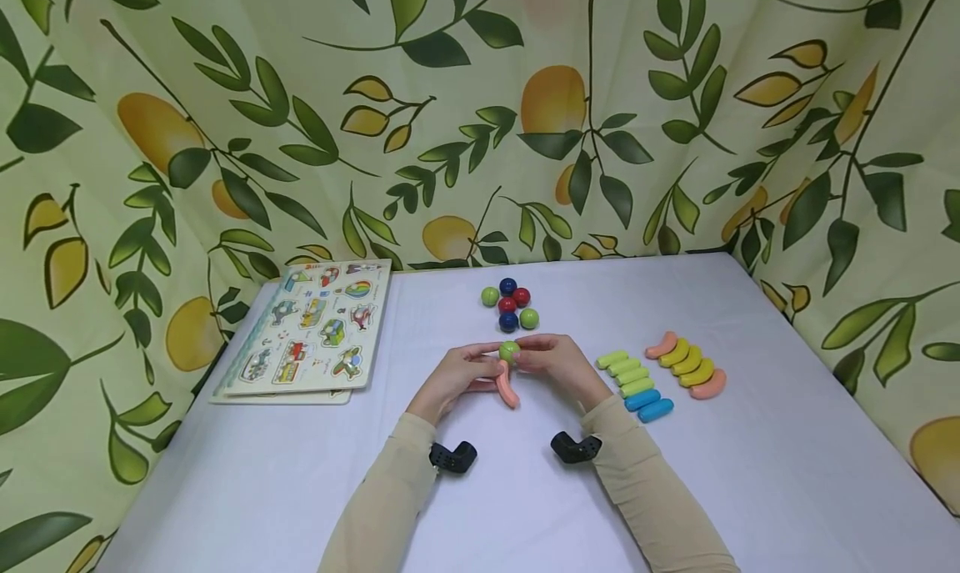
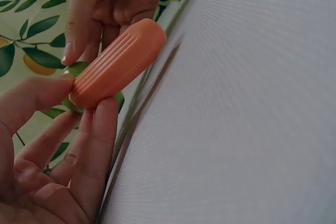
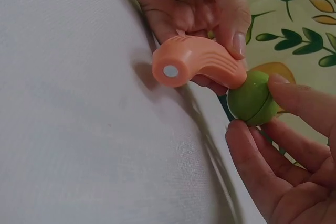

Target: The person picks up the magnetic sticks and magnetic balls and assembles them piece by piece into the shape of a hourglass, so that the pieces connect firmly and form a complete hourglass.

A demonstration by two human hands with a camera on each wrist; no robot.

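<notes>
My left hand (image 1: 459, 377) pinches a curved salmon-pink piece (image 1: 507, 387) near its upper end, between thumb and fingers. Ridges run along its side, and in the right wrist view a pale round spot marks the free end of the pink piece (image 3: 181, 64). In my right hand (image 1: 558, 360), thumb and fingertips pinch a green ball (image 1: 509, 353) with a seam around it. The ball and the pink piece's end touch, as the right wrist view shows with the green ball (image 3: 253, 98). Both are held above the white table.
Beyond the hands sits a cluster of green, red and dark blue balls (image 1: 507, 304). Green and blue rods (image 1: 636, 381) lie in a row to the right. Curved yellow and pink pieces (image 1: 690, 363) lie farther right. Picture puzzle boards (image 1: 307, 327) are stacked at the left on the white table (image 1: 247, 481).
</notes>
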